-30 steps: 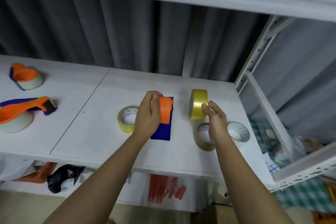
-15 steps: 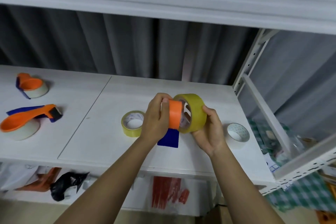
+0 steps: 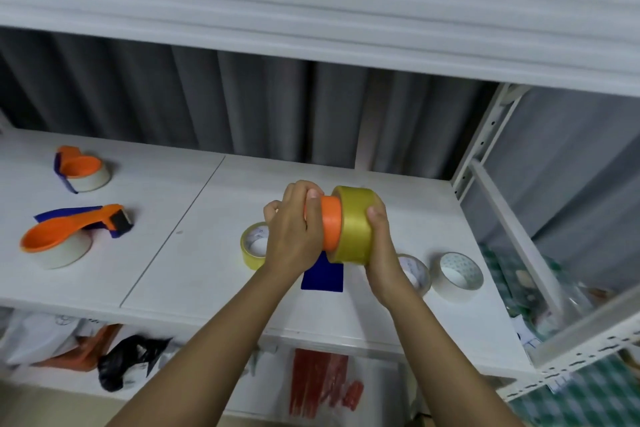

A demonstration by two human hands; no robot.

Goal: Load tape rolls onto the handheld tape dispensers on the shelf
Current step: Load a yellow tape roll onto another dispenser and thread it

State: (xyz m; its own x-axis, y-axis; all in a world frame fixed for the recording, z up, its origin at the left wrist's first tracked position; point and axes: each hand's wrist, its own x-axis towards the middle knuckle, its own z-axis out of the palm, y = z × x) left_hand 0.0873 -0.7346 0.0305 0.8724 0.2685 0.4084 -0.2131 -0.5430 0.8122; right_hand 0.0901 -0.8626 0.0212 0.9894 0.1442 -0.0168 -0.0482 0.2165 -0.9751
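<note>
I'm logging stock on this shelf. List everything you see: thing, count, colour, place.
loaded dispensers: 2, orange and blue with whitish rolls, shelf left
held dispenser: 1, orange and blue, above shelf centre
held tape roll: 1, yellow, pushed onto held dispenser
loose tape rolls: 3, one yellow, two pale, on shelf near the hands
shelf: 1, white
curtain: grey, behind
left hand: grips dispenser
right hand: holds yellow roll

No text, label, brand or number can be read. The white tape roll (image 3: 457,276) at the right end of the shelf (image 3: 173,274) bears small green marks inside its core, and the roll (image 3: 414,273) just left of it faint print, both too small to read.
</note>
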